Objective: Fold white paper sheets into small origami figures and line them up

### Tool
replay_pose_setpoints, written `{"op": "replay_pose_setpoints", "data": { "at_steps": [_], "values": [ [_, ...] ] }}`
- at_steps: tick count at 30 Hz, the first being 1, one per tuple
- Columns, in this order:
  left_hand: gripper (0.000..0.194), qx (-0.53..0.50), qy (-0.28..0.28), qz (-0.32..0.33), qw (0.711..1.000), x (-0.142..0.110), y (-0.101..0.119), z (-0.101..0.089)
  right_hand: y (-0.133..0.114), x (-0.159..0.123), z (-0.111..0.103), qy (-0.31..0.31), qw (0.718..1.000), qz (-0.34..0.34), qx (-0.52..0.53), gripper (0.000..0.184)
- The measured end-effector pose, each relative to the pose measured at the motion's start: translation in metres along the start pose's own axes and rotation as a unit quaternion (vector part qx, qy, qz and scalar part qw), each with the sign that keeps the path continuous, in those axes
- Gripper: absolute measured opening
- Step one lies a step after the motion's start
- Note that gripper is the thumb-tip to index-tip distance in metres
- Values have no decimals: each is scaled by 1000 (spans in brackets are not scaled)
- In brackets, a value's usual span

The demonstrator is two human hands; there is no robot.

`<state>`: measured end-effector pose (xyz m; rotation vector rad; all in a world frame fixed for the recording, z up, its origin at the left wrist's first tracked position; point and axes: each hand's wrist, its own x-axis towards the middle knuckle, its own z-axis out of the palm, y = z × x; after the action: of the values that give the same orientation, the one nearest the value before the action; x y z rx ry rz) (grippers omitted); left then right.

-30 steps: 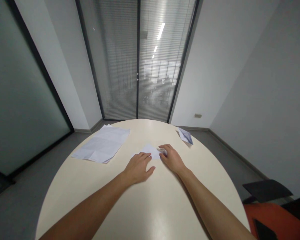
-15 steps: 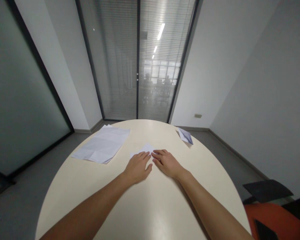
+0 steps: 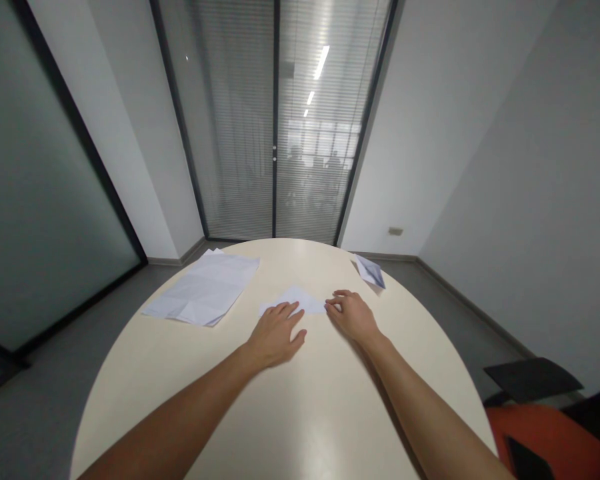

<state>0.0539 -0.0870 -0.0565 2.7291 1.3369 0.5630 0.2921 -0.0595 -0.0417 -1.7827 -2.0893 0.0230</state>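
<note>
A small white folded sheet of paper (image 3: pixel 303 298), triangular toward its far side, lies flat on the table in front of me. My left hand (image 3: pixel 276 335) rests with fingers spread over the paper's near left part, hiding some of its edge. At the paper's right corner, my right hand (image 3: pixel 353 316) has thumb and index finger brought together on the tip, its other fingers loosely curled.
Several larger white sheets (image 3: pixel 205 288) lie stacked on the left of the round cream table (image 3: pixel 295 420). A folded paper piece (image 3: pixel 370 272) stands near the far right edge. An orange and black chair (image 3: pixel 540 433) is at the lower right.
My right hand has moved right, from beside my left fingers to the paper's right corner, uncovering more of the paper. My left hand has stayed in place.
</note>
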Motion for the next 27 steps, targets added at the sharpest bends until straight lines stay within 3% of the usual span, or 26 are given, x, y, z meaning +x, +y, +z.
{"op": "replay_pose_setpoints", "data": {
  "at_steps": [12,18,21,27],
  "values": [
    [51,-7,-5,8,1000,-2,-2,1,6,5,11,9,998,16,54,23],
    [52,4,-12,11,1000,-2,-1,0,2,6,15,9,995,9,103,33],
    [50,-1,-9,8,1000,-3,0,0,0,6,16,8,995,-9,95,38],
    [49,-5,-4,7,1000,-2,-1,0,-8,4,8,-11,998,-47,47,30]
  ]
}}
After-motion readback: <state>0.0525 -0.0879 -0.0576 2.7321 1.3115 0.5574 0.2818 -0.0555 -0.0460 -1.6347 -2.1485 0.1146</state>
